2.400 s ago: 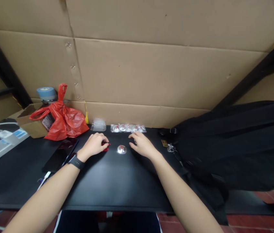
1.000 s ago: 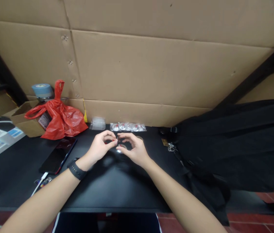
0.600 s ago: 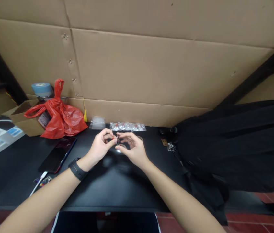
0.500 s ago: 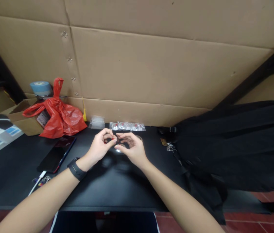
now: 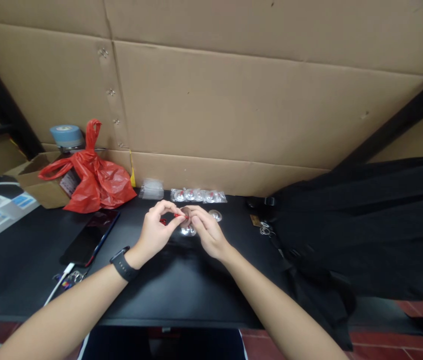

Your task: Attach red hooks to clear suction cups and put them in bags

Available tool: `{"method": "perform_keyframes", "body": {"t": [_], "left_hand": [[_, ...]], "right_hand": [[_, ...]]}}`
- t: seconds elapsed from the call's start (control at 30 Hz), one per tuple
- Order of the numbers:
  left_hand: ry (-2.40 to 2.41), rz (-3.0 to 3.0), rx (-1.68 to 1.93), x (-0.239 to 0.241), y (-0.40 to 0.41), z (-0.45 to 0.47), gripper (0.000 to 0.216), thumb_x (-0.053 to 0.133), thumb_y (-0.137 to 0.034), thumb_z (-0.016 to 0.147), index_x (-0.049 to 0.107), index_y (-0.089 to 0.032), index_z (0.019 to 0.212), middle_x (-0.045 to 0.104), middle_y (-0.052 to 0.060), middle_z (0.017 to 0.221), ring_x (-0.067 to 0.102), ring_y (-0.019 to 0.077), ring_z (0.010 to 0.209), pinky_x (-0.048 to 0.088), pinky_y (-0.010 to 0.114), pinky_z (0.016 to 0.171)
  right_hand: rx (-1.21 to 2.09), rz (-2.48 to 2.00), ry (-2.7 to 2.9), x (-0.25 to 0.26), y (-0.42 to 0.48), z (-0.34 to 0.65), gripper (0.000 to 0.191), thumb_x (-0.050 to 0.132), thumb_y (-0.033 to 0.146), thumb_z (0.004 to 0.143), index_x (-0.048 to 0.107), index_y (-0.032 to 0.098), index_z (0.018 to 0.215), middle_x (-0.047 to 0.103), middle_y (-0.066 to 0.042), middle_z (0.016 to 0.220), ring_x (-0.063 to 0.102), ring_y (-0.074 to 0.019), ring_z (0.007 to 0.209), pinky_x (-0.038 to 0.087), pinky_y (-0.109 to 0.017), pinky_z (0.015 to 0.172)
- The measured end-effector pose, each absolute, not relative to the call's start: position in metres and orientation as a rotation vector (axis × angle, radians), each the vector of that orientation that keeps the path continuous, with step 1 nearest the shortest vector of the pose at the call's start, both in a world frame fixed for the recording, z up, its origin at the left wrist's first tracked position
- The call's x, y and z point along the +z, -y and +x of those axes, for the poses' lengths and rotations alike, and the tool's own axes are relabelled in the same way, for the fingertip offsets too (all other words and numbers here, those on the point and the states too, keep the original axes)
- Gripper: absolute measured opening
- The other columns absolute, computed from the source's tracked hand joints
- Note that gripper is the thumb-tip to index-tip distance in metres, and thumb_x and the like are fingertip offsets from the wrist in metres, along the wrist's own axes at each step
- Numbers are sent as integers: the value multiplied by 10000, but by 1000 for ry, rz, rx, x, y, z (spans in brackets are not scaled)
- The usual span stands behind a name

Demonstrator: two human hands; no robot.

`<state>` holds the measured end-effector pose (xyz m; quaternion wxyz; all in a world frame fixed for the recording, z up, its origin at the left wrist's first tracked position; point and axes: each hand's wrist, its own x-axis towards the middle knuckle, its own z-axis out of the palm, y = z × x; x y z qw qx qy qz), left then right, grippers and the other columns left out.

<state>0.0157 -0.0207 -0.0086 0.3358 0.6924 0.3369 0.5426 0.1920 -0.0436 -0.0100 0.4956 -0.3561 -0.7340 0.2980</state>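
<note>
Both hands meet over the middle of the black table [image 5: 181, 285]. My left hand [image 5: 156, 231], with a black watch on its wrist, pinches a small red piece [image 5: 179, 215] between thumb and forefinger. My right hand [image 5: 207, 231] closes its fingertips on the same spot, touching the red piece and something small I cannot make out. A clear round dome [image 5: 188, 230] lies on the table just below the fingertips. Another clear dome [image 5: 215, 215] rests a little to the right. A strip of clear packets with red parts [image 5: 198, 196] lies behind the hands along the cardboard wall.
A red plastic bag [image 5: 95, 182] and a cardboard box [image 5: 41, 182] with a blue tape roll [image 5: 67, 136] stand at the back left. A dark phone [image 5: 91, 236] lies left of my hands. Black cloth [image 5: 365, 225] covers the right side, with keys [image 5: 264, 229] at its edge.
My hands rose from the table and came together; the left brought the red piece to the right hand's fingertips. The second clear dome now shows uncovered at the right.
</note>
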Motion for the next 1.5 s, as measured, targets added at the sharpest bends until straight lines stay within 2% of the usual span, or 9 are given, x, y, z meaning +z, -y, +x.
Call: {"method": "perform_keyframes", "body": {"t": [0.07, 0.23, 0.37, 0.57, 0.8, 1.03, 1.17, 1.3, 1.5], "left_hand": [[-873, 1810, 1415, -9, 21, 16, 151, 714, -272, 844, 592, -186, 863, 664, 34, 882, 671, 179, 887, 528, 301, 834], [-860, 1783, 1409, -9, 20, 16, 161, 719, -258, 841, 576, -186, 853, 658, 23, 876, 674, 167, 866, 517, 274, 791], [-830, 1749, 1380, -8, 19, 15, 182, 723, -260, 836, 559, -187, 865, 661, 17, 853, 682, 168, 856, 519, 274, 787], [-875, 1791, 1307, -10, 17, 15, 162, 701, -274, 849, 565, -186, 863, 671, 23, 872, 692, 177, 871, 529, 277, 780], [-956, 1825, 1254, -12, 18, 15, 142, 685, -255, 846, 564, -195, 887, 693, 13, 863, 689, 168, 841, 514, 262, 754], [-964, 1956, 1210, -9, 16, 13, 122, 617, -269, 897, 588, -204, 996, 683, 30, 977, 660, 173, 943, 498, 289, 858], [-882, 1974, 1170, -6, 18, 13, 257, 609, -314, 906, 578, -214, 1141, 658, 50, 1129, 624, 183, 1060, 483, 301, 930], [-845, 2187, 956, -5, 16, 11, 197, 660, -241, 835, 630, -219, 1029, 703, 11, 997, 646, 175, 934, 467, 312, 894], [-1107, 2463, 853, -10, 11, 8, 109, 661, -241, 841, 734, -254, 922, 731, 10, 1057, 586, 224, 1085, 362, 381, 928]], "right_hand": [[669, -848, 1811, -9, 43, 194, 431, 333, 447, 1038, 654, 195, 898, 631, -115, 1119, 591, -237, 1143, 467, -401, 1003], [532, -901, 1852, -13, 41, 194, 201, 510, 364, 983, 613, 202, 926, 594, -123, 1151, 607, -237, 1094, 510, -386, 922], [394, -910, 1914, -13, 40, 195, 122, 504, 290, 986, 588, 211, 948, 593, -123, 1155, 600, -232, 1116, 509, -395, 936], [179, -955, 2130, -13, 37, 203, 131, 464, 238, 1004, 583, 205, 1044, 593, -141, 1211, 587, -239, 1148, 511, -418, 958], [-91, -998, 2184, -9, 38, 205, 165, 455, 214, 1004, 620, 200, 1002, 642, -131, 1172, 625, -239, 1034, 535, -378, 836], [-2, -995, 2129, -7, 40, 202, 112, 531, 185, 937, 641, 201, 922, 618, -113, 1114, 608, -229, 1008, 522, -371, 843], [76, -968, 2137, -10, 38, 206, 79, 578, 181, 900, 651, 211, 901, 594, -101, 1143, 582, -237, 1065, 512, -388, 896], [144, -967, 2112, -10, 35, 211, 88, 563, 182, 914, 646, 208, 899, 567, -101, 1171, 568, -230, 1099, 495, -393, 944], [226, -1030, 2205, -11, 33, 213, 117, 523, 215, 959, 640, 216, 962, 578, -95, 1175, 578, -218, 1103, 486, -383, 969]]}}
